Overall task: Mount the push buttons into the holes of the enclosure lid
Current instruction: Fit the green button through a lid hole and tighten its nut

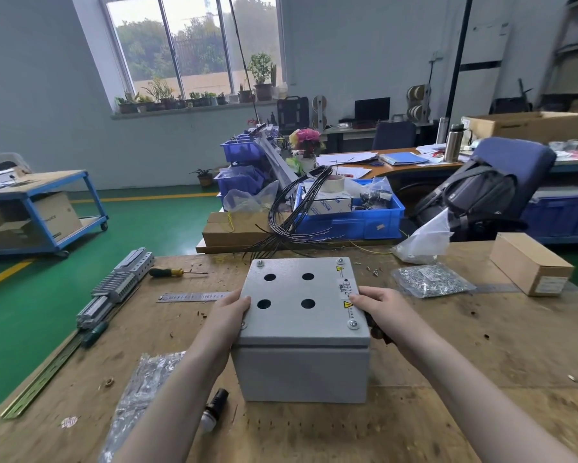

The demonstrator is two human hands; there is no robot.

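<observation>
Mostly hidden: left hand (231, 307) and right hand (374, 304) fingers clamping enclosure (302, 342) sides; thumbs on lid (301, 292).

Two bare forearms come in from the lower edge of the head view, and no sleeve shows on either arm as far as the frame reaches. The left hand (233, 307) and the right hand (376, 304) are ungloved, and no ring, watch, strap or bracelet shows on the visible fingers or wrists. The fingernails that show on both hands are short and unpainted; wide-angle distortion makes the forearms look long and broad toward the frame's bottom.
</observation>
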